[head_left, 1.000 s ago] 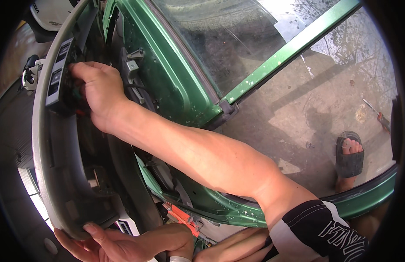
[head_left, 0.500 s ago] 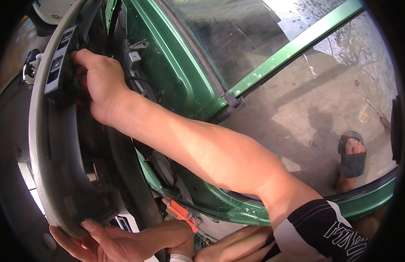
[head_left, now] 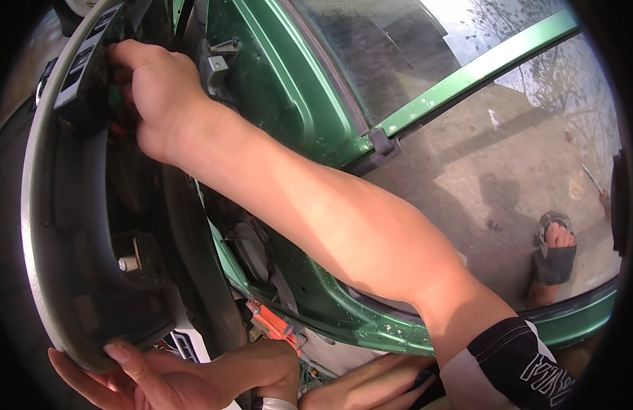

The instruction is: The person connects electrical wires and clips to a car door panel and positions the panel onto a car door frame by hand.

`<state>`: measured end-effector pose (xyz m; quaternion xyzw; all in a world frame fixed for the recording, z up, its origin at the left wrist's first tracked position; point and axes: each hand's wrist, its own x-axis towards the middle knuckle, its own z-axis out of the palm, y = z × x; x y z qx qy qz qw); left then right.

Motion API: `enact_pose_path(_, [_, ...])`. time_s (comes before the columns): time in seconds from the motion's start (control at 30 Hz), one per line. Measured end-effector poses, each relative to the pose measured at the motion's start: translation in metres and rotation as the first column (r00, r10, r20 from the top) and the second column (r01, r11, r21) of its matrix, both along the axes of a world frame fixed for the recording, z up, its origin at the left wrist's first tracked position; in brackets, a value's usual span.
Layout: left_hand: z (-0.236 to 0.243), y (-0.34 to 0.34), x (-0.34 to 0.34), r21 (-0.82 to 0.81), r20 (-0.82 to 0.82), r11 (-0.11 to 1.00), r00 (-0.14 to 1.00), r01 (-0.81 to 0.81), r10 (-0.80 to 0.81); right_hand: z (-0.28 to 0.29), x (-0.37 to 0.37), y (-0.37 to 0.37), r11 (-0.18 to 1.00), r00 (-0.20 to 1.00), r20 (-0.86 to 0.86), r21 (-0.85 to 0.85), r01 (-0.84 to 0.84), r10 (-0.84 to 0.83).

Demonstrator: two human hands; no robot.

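Observed from where I stand: a dark trim panel [head_left: 74, 219] with a pale rim stands nearly on edge at the person's left, beside a green vehicle door [head_left: 268, 102]. A black-and-silver switch unit [head_left: 74, 72] sits at the panel's upper part.

The left hand [head_left: 145, 379] holds the panel's lower end, thumb on the near side, fingers curled around the rim. The right hand [head_left: 162, 85] is bent in against the door-facing side of the switch unit; its fingertips are hidden, so whether they pinch or merely press cannot be told. A patch of red below that hand is too dark to identify.

Step in hand, in my judgement: work on the switch unit from its hidden side, the panel braced by the left hand. The next move appears to call for a steady lower hold and careful right fingers, without strain on anything attached behind.

Also noted: a screwdriver [head_left: 604, 199] and a sandalled foot [head_left: 557, 249] on the floor [head_left: 460, 198].
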<state>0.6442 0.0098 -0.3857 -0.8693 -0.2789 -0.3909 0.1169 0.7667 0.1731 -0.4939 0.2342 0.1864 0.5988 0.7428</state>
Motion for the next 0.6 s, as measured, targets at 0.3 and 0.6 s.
enact_pose_path(0.3, [0.011,0.0,-0.009,-0.044,0.009,0.994,0.995,0.098,-0.098,0.006,-0.009,-0.004,0.987,0.998,0.052,-0.158,0.041,-0.033])
enact_pose_path(0.6, [0.013,-0.002,-0.01,-0.095,0.013,0.988,0.993,0.122,-0.121,0.013,-0.005,-0.011,0.958,0.995,0.093,-0.288,-0.003,0.031])
